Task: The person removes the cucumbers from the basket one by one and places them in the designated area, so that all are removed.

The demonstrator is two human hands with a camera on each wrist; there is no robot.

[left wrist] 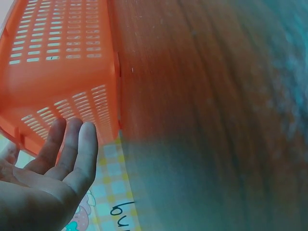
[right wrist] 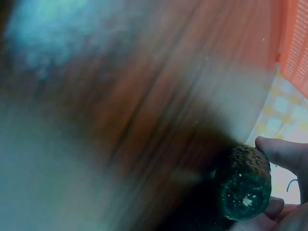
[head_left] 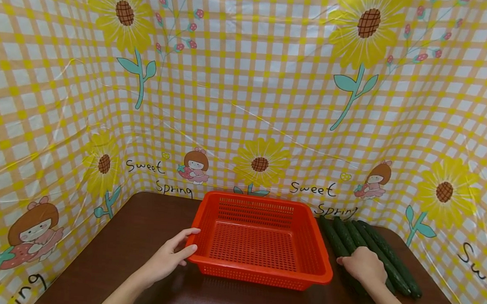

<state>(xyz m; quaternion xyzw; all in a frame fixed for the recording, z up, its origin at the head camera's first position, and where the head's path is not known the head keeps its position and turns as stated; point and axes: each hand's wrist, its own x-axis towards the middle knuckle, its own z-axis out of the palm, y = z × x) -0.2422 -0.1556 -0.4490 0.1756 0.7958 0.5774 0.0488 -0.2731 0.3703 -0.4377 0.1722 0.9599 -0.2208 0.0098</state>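
Note:
A red perforated plastic basket (head_left: 262,271) stands on the table with nothing in it. At its left side, my left hand (head_left: 164,259) touches the rim near the front corner with thumb and forefinger. The left wrist view shows the other fingers (left wrist: 79,149) loosely extended beside the basket's outer wall. My right hand (head_left: 363,267) grips a dark green cucumber (right wrist: 245,185) at the left of the row, thumb on one side and fingers on the other. The right wrist view looks onto the cucumber's blunt end. Further cucumbers (head_left: 391,257) lie side by side, partly hidden by this hand.
The dark brown table (head_left: 116,242) meets a checked cloth (head_left: 238,101) printed with flowers and figures, which rises behind it and on both sides. The basket's right wall stands close beside the row of cucumbers.

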